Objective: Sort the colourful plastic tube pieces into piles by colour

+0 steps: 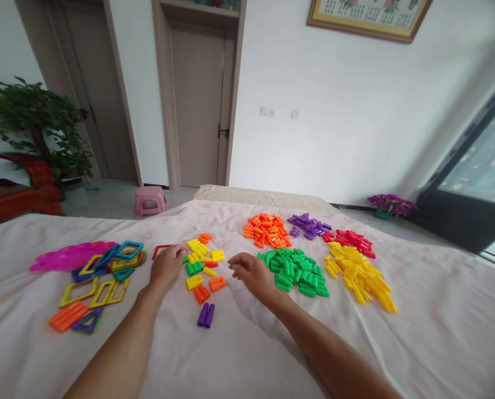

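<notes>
A small mixed group of plastic tube-shaped building pieces [195, 282] in yellow, green, orange and red lies between my hands. At its left edge is my left hand [167, 266], fingers bent together beside the green and yellow pieces; whatever they hold is hidden. A red square frame tile [159, 250] shows partly behind this hand. On the group's other side, my right hand [249, 271] hovers with loosely curved fingers apart and nothing visible in them. The green pile [295, 270] lies just beyond its wrist. Closer to me sits a purple piece [206, 315].
Sorted piles stand at the right: orange [267, 230], purple [309, 225], red [352, 241] and yellow [359, 271]. At the left, magnetic frame tiles [101, 277] lie by a magenta plastic item [70, 256] and joined orange pieces [68, 316]. A pale cloth [247, 354] covers the surface.
</notes>
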Motion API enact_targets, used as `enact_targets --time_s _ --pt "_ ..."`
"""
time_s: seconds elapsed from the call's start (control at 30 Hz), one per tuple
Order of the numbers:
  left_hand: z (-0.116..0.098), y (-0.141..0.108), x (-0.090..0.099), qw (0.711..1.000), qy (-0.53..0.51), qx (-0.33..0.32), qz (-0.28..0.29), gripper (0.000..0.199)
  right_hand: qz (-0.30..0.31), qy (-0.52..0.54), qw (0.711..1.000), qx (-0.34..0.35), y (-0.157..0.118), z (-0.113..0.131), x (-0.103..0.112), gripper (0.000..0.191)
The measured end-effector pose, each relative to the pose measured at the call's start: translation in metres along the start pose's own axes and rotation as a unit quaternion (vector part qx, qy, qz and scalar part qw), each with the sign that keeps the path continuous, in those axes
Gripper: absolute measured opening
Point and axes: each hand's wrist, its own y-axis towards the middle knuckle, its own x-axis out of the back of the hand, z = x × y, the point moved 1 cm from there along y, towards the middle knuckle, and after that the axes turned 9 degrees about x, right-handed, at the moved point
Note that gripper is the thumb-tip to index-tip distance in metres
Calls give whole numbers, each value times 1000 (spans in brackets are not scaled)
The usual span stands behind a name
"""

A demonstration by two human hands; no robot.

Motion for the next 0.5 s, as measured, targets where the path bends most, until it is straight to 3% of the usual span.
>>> enact_targets --time_s 0.1,0.23,0.4,0.5 --pt "1 0 -1 1000 -11 -3 2 38 46 -96 993 58 -16 4 -18 26" --pt "1 1 -2 1000 -7 2 0 38 84 -227 963 117 -26 7 -20 34" --pt "-2 0 -1 1000 15 7 -3 38 135 -343 923 113 -25 12 -24 28" --pt "-1 0 -1 1000 26 2 -3 39 140 -355 918 108 -23 13 -25 24"
